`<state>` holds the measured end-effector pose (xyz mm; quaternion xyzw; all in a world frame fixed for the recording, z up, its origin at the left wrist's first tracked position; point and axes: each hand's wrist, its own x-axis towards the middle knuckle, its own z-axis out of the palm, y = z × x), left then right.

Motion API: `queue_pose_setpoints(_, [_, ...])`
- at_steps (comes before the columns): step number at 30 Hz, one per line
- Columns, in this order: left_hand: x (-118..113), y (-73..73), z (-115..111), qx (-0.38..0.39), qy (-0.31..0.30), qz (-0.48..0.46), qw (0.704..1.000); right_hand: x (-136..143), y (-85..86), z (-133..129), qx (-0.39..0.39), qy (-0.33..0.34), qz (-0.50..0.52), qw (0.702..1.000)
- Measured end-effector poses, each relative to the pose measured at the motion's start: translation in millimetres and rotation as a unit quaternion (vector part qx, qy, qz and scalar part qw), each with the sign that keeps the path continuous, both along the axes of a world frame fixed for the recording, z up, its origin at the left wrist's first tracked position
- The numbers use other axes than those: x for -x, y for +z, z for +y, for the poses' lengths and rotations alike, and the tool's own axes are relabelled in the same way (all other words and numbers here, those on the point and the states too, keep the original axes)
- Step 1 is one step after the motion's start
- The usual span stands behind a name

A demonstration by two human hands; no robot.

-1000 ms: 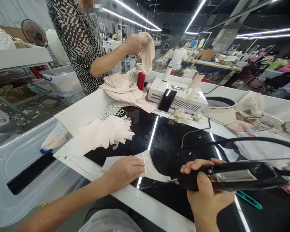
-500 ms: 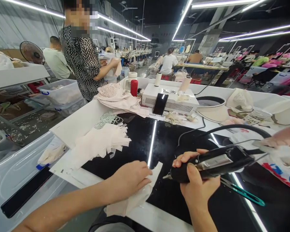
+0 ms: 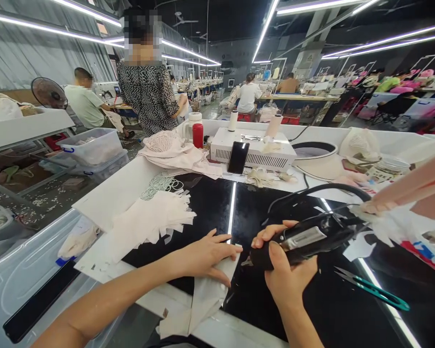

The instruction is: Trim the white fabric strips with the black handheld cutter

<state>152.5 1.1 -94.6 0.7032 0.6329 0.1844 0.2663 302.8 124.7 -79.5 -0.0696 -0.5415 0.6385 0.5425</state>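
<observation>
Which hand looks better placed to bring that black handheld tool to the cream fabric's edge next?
The right hand, I'd judge: it grips the black handheld tool, whose metal tip faces the cream fabric. The left hand lies spread over that fabric, apparently steadying it on the glossy black tabletop.

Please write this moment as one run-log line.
left hand: spread on pale piece | right hand: gripping black handheld tool | teal snips: lying on black tabletop

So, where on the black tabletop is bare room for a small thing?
Two patches look free: the middle, between the pale fabric pieces, the phone and the left hand; and the near right, between the right hand and the green snips. Crowded parts: the back, around the white box, and far right, by the plastic bag.
</observation>
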Motion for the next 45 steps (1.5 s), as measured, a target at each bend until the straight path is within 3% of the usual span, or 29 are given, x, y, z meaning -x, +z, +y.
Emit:
queue_pose_setpoints(8, [0.7,-2.1,-2.4,-0.01,0.008,-0.003,1.0,6.1,2.3,-5.9,-0.002,0.033,0.02,0.999])
queue_pose_setpoints(24, [4.5,-7.8,-9.1,-0.023,0.019,0.01,0.999,8.6,0.9,-10.6,0.0,0.026,0.017,1.0])
queue_pose_setpoints(45, [1.9,4.5,-8.2,0.0,0.018,0.024,1.0,11.7,2.5,-16.4,-0.004,0.022,0.008,1.0])
